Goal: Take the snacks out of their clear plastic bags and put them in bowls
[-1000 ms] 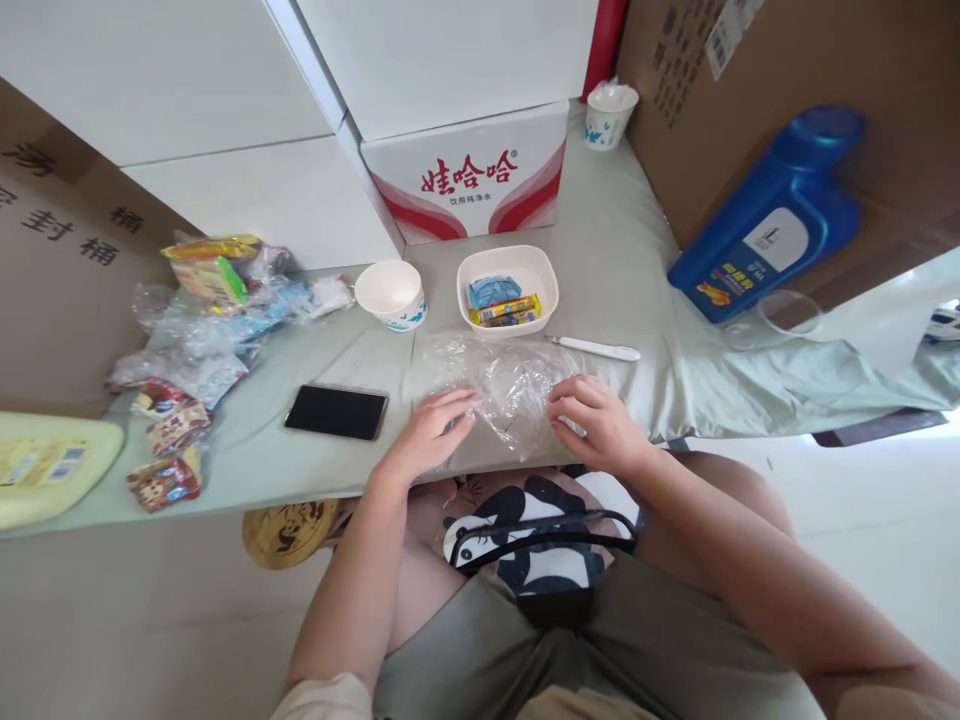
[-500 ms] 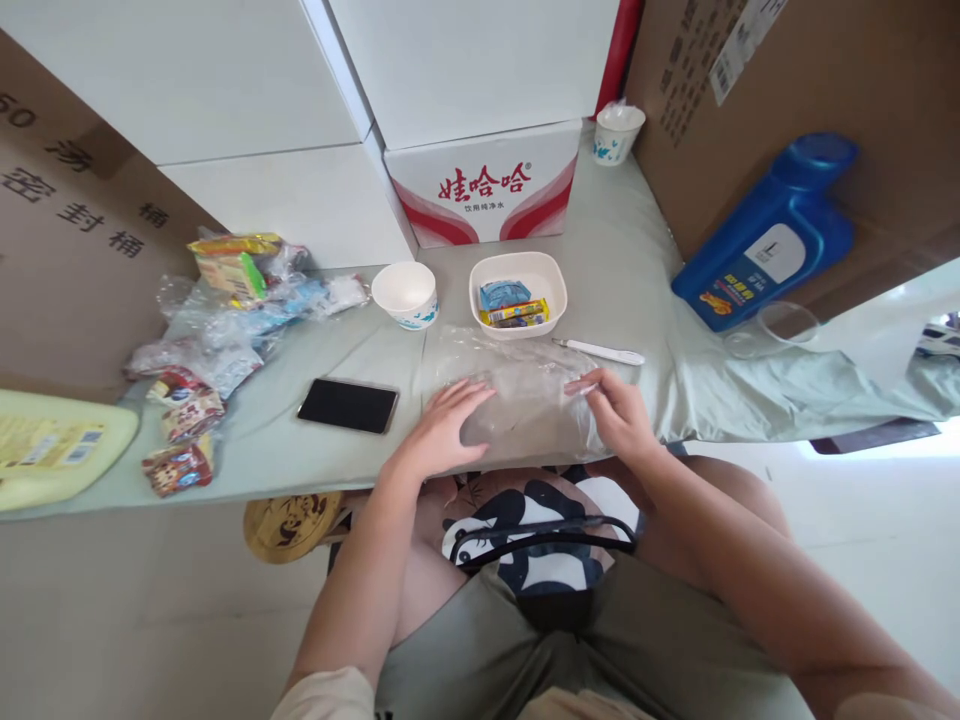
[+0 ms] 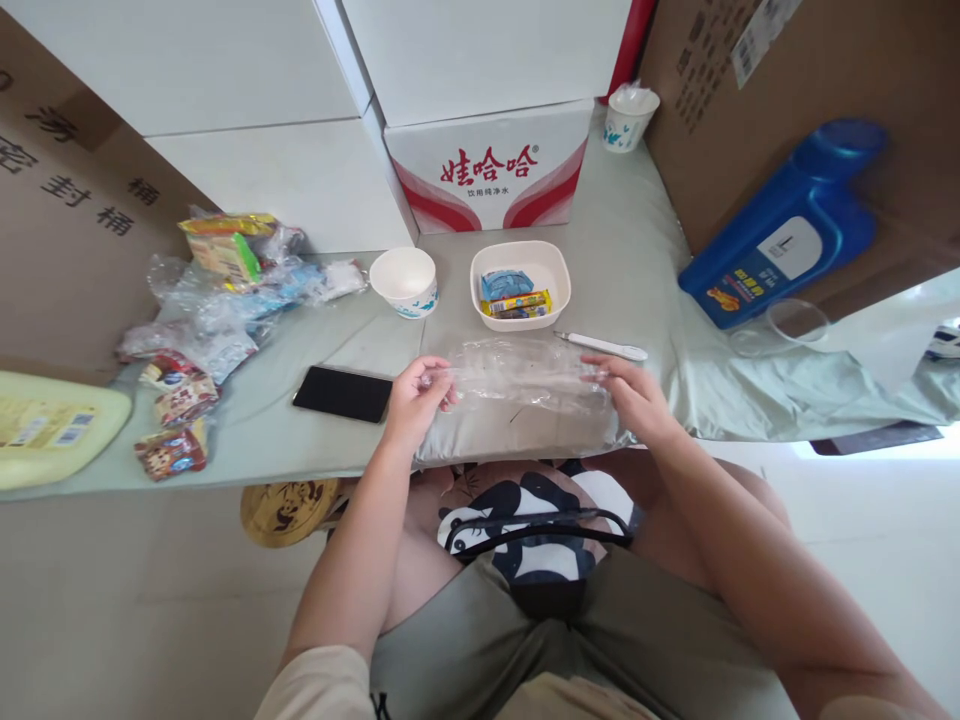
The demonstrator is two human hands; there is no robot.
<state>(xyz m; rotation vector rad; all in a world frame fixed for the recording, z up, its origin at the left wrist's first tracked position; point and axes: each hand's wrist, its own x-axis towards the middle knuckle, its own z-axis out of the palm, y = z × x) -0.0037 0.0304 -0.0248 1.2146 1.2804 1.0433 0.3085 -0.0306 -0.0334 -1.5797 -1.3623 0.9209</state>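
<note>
A clear plastic bag (image 3: 517, 375) is stretched sideways between my two hands, just above the table's front edge. My left hand (image 3: 421, 398) pinches its left end, close to the right side of a black phone (image 3: 341, 393). At the other end, my right hand (image 3: 630, 392) grips the bag between thumb and fingers. Behind the bag stands a white tray (image 3: 556, 270) with a blue packet (image 3: 505, 284) and yellow-wrapped sticks (image 3: 519, 303) in it. A white-handled knife (image 3: 604, 346) lies just beyond my right hand.
A paper cup (image 3: 403, 283) stands left of the tray. Wrapped snacks and crumpled plastic (image 3: 247, 300) lie at the left, near a pale yellow bottle (image 3: 60, 430). At the right are a blue bottle (image 3: 780, 235) and a clear cup (image 3: 795, 325). Boxes (image 3: 491, 175) line the back.
My left hand has moved from lying spread on the bag to pinching its left end. The bag is now drawn out between both hands. The view has shifted slightly.
</note>
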